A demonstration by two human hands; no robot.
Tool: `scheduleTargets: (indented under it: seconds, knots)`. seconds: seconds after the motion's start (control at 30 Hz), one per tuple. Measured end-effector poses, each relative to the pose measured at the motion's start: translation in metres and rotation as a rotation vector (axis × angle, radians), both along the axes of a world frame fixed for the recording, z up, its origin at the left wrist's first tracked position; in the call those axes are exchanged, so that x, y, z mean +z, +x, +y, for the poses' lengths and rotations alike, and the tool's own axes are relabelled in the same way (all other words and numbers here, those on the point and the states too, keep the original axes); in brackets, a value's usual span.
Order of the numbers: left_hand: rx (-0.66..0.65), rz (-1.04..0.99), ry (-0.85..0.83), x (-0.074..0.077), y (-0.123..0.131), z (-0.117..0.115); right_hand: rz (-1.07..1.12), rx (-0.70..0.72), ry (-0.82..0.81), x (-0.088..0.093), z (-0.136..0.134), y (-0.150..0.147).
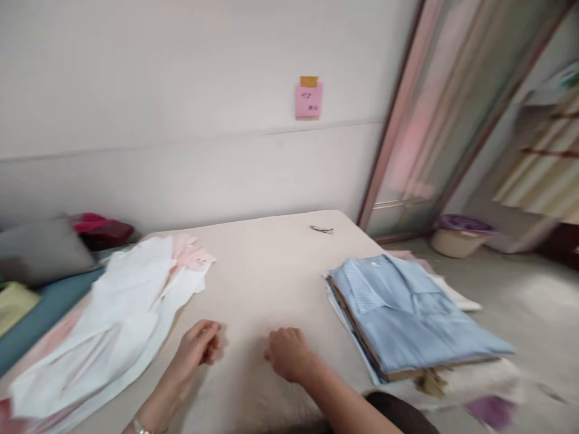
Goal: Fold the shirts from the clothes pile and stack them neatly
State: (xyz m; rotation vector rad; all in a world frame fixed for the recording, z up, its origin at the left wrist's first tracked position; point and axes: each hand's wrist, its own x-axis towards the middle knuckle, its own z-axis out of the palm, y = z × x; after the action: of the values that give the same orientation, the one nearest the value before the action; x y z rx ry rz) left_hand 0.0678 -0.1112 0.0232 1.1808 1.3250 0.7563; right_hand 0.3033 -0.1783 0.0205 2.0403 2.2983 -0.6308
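My left hand (pixel 202 343) is curled loosely above the bed-like, cream-covered surface (pixel 257 271), with nothing visible in its fingers. To its left lies a pile of white garments (pixel 131 289), spread lengthwise, with a pink garment (pixel 190 253) showing at its far end. My right hand (pixel 288 352) is closed in a fist over the same surface, knuckles forward, and no object shows in it. Right of that hand sits a stack of folded clothes, topped by a light blue shirt (pixel 407 313). Both hands are apart from the two piles.
Thin dark-framed glasses (pixel 322 229) lie near the far edge. A pink note (pixel 309 100) is taped to the wall (pixel 181 78). Farther left are a grey laptop-like panel (pixel 45 250) and a dark red item (pixel 104 232). A lined basin (pixel 464 235) stands on the floor at right.
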Motion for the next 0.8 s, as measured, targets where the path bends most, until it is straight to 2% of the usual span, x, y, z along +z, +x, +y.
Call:
scheduleTargets:
  seconds: [0.07,0.1,0.13,0.2,0.27,0.33,0.37,0.5,0.63,0.8]
  knots:
    - [-0.329,0.141,0.055,-0.024,0.029,0.002,0.009,-0.058,0.031,0.006,0.001,0.012]
    - [-0.45,0.235,0.094,-0.036,0.038,0.002,0.026,-0.111,0.07,0.01,0.001,0.022]
    - [-0.537,0.333,0.141,-0.045,0.043,0.002,0.054,-0.172,0.13,0.015,0.001,0.036]
    - [-0.631,0.508,0.23,-0.058,0.044,0.003,0.086,-0.317,0.271,0.027,0.002,0.072]
    - [-0.683,0.617,0.289,-0.062,0.041,0.002,0.004,-0.462,0.358,0.042,0.007,0.12]
    - [-0.727,0.691,0.333,-0.06,0.04,0.001,-0.222,-0.602,0.32,0.056,0.017,0.172]
    - [-0.739,0.729,0.352,-0.058,0.041,0.0,-0.34,-0.612,0.253,0.062,0.024,0.198]
    - [-0.739,0.816,0.363,-0.057,0.048,-0.003,-0.446,-0.559,0.086,0.07,0.056,0.277]
    - [-0.724,0.799,0.361,-0.059,0.05,-0.001,-0.519,-0.518,-0.061,0.066,0.073,0.312]
    - [-0.716,0.799,0.359,-0.054,0.049,-0.001,-0.586,-0.49,0.013,0.065,0.059,0.325]
